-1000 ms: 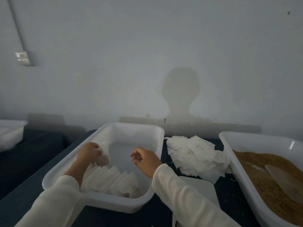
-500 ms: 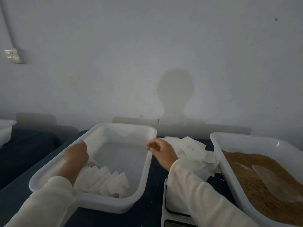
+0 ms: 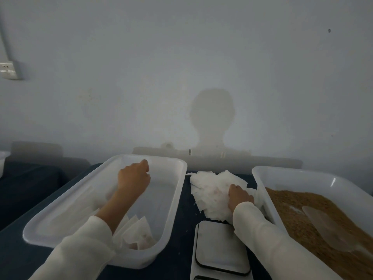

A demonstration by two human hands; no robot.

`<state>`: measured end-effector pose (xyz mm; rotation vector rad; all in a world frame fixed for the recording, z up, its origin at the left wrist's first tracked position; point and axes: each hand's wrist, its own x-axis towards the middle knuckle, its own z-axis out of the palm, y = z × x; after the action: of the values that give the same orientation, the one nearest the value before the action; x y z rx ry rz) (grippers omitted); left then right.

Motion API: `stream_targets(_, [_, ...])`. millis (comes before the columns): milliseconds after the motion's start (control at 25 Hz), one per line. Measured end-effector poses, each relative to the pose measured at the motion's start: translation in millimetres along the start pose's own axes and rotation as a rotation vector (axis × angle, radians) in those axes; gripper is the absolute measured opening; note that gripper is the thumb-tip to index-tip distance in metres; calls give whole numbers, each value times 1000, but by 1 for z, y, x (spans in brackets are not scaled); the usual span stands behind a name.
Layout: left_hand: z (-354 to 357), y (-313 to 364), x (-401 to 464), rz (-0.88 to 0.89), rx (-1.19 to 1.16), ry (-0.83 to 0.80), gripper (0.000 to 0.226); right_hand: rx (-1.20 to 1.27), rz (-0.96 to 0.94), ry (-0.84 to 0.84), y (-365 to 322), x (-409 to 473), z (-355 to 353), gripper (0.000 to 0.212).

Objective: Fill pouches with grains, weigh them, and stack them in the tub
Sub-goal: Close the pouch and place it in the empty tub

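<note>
The white rectangular plastic tub (image 3: 173, 199) on the dark counter (image 3: 24, 249) holds only a short row of filled white pouches (image 3: 137, 231) at its near end, so most stacking remains. The left hand (image 3: 133, 178) hovers inside it, fingers curled, grasping nothing. The right hand (image 3: 239, 196) rests on the heap of empty white pouches (image 3: 210, 188); whether it pinches 1, I cannot tell. The grey flat scale (image 3: 219, 245) sits bare, and the white tub of brown grain (image 3: 314, 215) stays well stocked.

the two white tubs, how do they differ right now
The left tub holds a row of filled pouches at its near end; the right tub holds loose brown grain. The left hand is inside the left tub; no hand is in the right one. Both are white plastic.
</note>
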<state>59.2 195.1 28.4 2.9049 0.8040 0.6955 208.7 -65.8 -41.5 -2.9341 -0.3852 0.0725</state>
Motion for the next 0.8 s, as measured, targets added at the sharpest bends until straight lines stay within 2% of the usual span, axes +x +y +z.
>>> stream_targets(120, [8,2,-5,2,1,-29,17,82,28,88,4,-1,-13,26])
stream_targets(200, [10,6,-8,24,-28,-31,17,172,20,206,7,-6,-29,17])
stream_targets(280, [7,19,-13,63,-128,-41,15,373,-39,361,12,-14,-52,14])
stream_targets(360, [3,44,-20,129,-367,-96,11,663,-140,415,23,-25,-75,23])
stream_targets(440, [-3,80,-32,203,-672,-176,13,1018,-252,313,37,-45,-96,31])
stream_targets(560, [-8,146,-55,208,-1070,-324,32,1401,-317,89,67,-79,-114,26])
stream_targets(680, [-13,204,-74,97,-1348,-659,35,1626,-236,-6,103,-102,-117,19])
stream_targets(800, [-6,244,-90,131,-1457,-886,24,1762,-106,25,140,-115,-115,22])
